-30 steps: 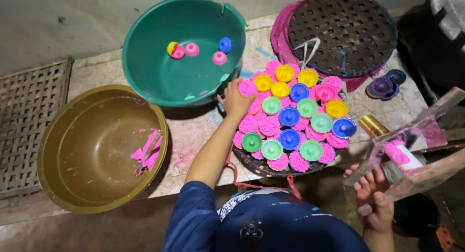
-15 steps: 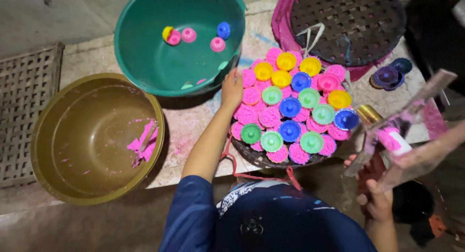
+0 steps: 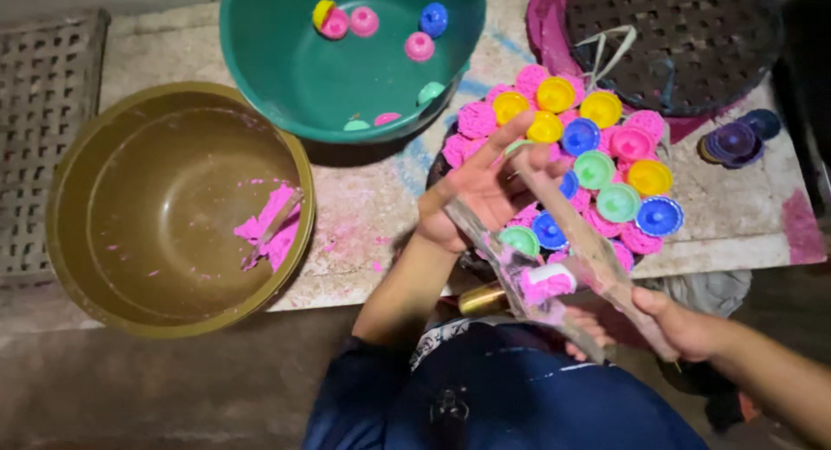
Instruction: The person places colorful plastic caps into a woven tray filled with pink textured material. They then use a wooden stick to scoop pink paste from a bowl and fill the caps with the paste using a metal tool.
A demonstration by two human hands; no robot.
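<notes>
Head view, looking down at a pale stone table [image 3: 381, 216] stained with pink powder.

Left hand [image 3: 472, 195]: fingers spread and curled around the upper end of a long clear plastic sleeve [image 3: 554, 260], gripping it at the top. The hand sits over the near left edge of a dark round tray [image 3: 437, 169] packed with small round moulded cups [image 3: 597, 169] in pink, yellow, blue and green.

Right hand [image 3: 671, 324]: closed on the lower end of the same sleeve, thumb on top, fingers beneath. The sleeve runs diagonally between the two hands, above the near edge of the table and the person's dark blue clothing [image 3: 502, 389]. A lump of pink paste [image 3: 547, 286] sits inside the sleeve near its lower end. A small brass-coloured cylinder [image 3: 481, 299] shows just below the left forearm; its relation to the sleeve cannot be told.

Surroundings: a large olive-brown plastic basin [image 3: 112, 268] at the left holds a smear of pink paste with a stick-like tool [image 3: 273, 229] lying in it. A teal plastic basin [image 3: 286, 78] behind it holds a few loose cups in pink, yellow and blue. A dark perforated round lid [image 3: 684, 43] lies at the far right over a pink rim. A few purple cups [image 3: 736, 138] lie just beside it. A metal grating [image 3: 39, 112] lies at the far left.
</notes>
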